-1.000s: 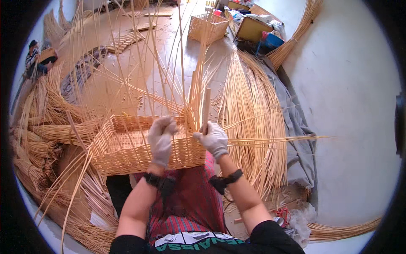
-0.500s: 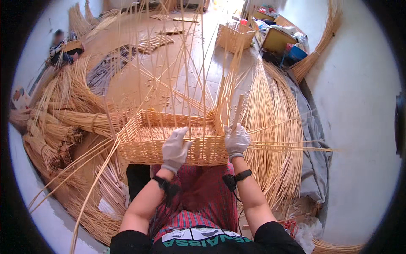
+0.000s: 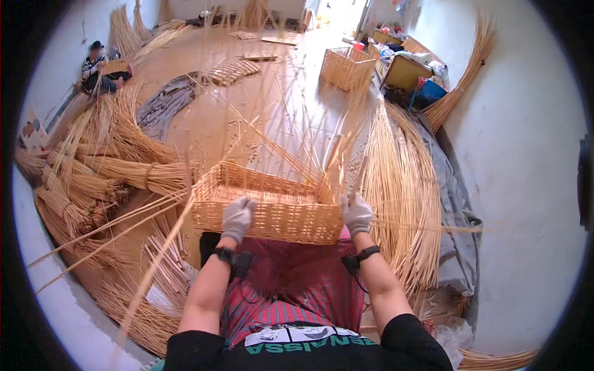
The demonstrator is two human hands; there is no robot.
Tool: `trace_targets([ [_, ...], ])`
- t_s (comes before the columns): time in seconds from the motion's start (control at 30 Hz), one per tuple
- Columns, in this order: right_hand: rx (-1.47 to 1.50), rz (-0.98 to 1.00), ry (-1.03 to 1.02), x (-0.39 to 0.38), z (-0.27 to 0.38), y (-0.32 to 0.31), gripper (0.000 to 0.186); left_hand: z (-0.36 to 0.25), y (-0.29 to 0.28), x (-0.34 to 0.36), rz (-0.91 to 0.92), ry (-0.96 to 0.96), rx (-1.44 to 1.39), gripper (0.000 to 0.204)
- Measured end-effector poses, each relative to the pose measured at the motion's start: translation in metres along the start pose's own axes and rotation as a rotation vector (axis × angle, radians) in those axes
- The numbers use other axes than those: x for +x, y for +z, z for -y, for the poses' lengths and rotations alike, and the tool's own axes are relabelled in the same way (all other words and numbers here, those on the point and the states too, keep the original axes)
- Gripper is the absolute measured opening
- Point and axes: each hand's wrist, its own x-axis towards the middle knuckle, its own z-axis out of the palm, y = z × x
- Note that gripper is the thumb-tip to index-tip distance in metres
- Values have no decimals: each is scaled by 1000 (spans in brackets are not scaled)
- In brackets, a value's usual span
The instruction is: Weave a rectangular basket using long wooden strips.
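A rectangular woven wicker basket [image 3: 278, 219], with long upright stakes and loose canes, sits over my lap on red striped cloth [image 3: 288, 290]. My left hand [image 3: 237, 219], in a light grey glove, is closed on the basket's front rim, left of centre. At the front right corner my right hand [image 3: 357, 215], gloved too, grips a wooden stick [image 3: 361, 174] that stands slanted beside the basket. Several long canes [image 3: 111, 235] stick out from the left corner toward the lower left.
Cane bundles [image 3: 142, 173] lie at left; more cane [image 3: 396, 198] lies at right on grey cloth [image 3: 458, 260]. Beyond are a finished-looking square basket [image 3: 346, 68], woven panels [image 3: 232, 73] and a cluttered table with a blue tub [image 3: 433, 89]. A person [image 3: 96, 71] sits by the left wall.
The basket and both hands appear further right, and the view takes in more of the far room. My left hand's fingers, raised before, are now curled on the front rim. The stakes are blurred.
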Motion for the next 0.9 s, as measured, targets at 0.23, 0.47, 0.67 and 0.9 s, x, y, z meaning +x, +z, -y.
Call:
trace_targets([
  [0.23,97,-540,68,-24,48,5,30,75,-112,-55,-377,-171,0,50],
  [0.47,924,541,-623,-101,250,-3,16,74,-119,-34,-336,-257,-200,32],
  [0.67,1185,340,-1186,-114,395,-65,69,43,-163,-48,-182,-132,-237,29],
  [0.9,926,579,-1428,-97,363,-50,54,34,-183,-43,158,86,-169,26],
])
